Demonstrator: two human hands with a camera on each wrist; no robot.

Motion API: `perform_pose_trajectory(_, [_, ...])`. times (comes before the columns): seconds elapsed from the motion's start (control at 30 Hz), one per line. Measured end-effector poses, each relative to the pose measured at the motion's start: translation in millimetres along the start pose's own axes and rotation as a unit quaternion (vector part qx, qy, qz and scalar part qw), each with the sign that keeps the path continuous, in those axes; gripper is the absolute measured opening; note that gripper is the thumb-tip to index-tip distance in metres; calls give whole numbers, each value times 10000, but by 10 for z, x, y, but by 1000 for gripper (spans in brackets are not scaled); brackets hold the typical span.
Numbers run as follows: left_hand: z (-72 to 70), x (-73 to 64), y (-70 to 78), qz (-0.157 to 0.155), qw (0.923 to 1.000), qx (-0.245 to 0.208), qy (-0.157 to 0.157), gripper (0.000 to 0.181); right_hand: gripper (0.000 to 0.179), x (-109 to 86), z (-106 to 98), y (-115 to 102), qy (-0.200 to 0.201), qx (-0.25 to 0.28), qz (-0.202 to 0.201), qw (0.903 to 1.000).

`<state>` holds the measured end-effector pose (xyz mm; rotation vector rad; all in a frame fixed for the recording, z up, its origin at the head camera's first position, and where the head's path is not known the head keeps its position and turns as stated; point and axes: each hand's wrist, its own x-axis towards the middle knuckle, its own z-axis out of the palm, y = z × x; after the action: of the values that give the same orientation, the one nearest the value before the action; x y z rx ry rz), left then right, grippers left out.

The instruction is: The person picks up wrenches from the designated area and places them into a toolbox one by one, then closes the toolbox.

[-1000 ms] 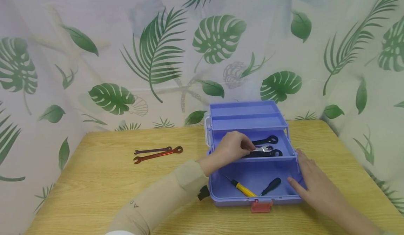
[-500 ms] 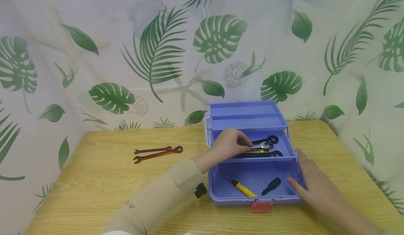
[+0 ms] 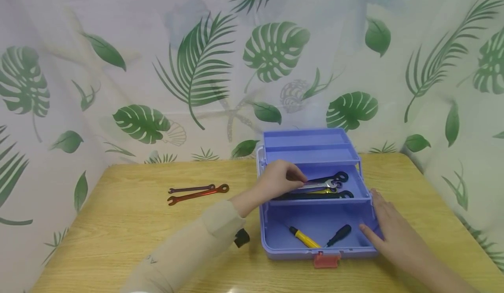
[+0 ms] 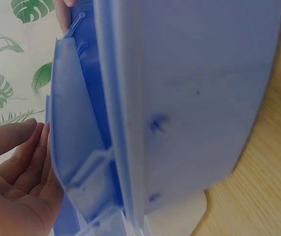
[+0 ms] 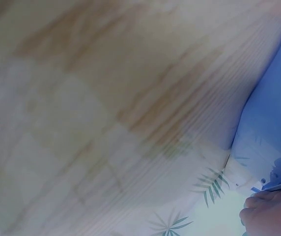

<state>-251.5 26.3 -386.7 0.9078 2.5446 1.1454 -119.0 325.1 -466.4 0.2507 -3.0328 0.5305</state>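
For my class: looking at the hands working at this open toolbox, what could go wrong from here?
Moving the silver wrench, pinched by the left hand, may snag other wrenches crowded beside it in the lower tray. If that tray swung in, the right hand, set against the right side of the toolbox, could get nipped. A jolt might roll the yellow screwdriver lying below the tray.

Only an illegible sleeve mark (image 3: 152, 259)

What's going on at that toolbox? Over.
Left fingers at silver wrench, grip unclear. Right fingers against toolbox. Black wrenches close by, front and back.
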Motion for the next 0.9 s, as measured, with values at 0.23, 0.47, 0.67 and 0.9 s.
perform_pose_trajectory(0.23, [-116, -71, -94, 20, 10000, 20, 86, 13, 96, -24, 3, 7, -89, 18, 88, 9999])
perform_pose_trajectory(0.47, [-291, -170, -235, -38, 9994, -291, 186, 14, 97, -20, -11, -12, -152, -3, 154, 9998])
perform_pose_trajectory(0.67, [-438, -258, -372, -126, 9987, -254, 415, 13, 97, -15, -19, -21, -132, 3, 154, 9998])
perform_pose_trajectory(0.9, [-561, -395, -554, -348, 9948, -276, 917, 12, 96, -16, -23, -19, -129, 3, 131, 9998])
